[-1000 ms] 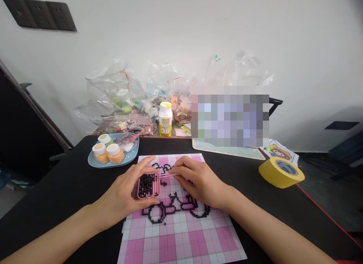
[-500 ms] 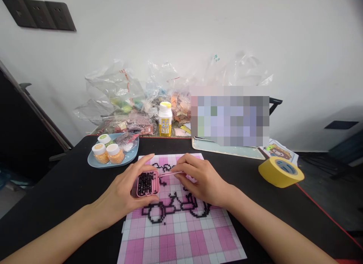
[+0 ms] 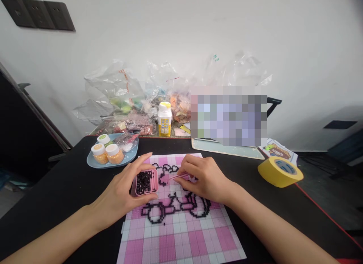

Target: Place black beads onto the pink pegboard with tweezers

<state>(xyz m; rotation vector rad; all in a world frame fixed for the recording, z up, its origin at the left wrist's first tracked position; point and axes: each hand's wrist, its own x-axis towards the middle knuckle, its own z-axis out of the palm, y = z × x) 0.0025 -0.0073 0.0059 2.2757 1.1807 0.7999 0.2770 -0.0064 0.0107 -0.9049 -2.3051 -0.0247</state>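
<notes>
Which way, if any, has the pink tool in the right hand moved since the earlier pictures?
Yes: the tip of the pink tool has moved right, away from the pink tray, judged against the checkered board.

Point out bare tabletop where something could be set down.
The black tabletop shows bare between the left forearm and the blue plate, and between the right forearm and the yellow tape. It's crowded along the back with plastic bags and a bottle, and over the checked board, around the left hand and right hand.
</notes>
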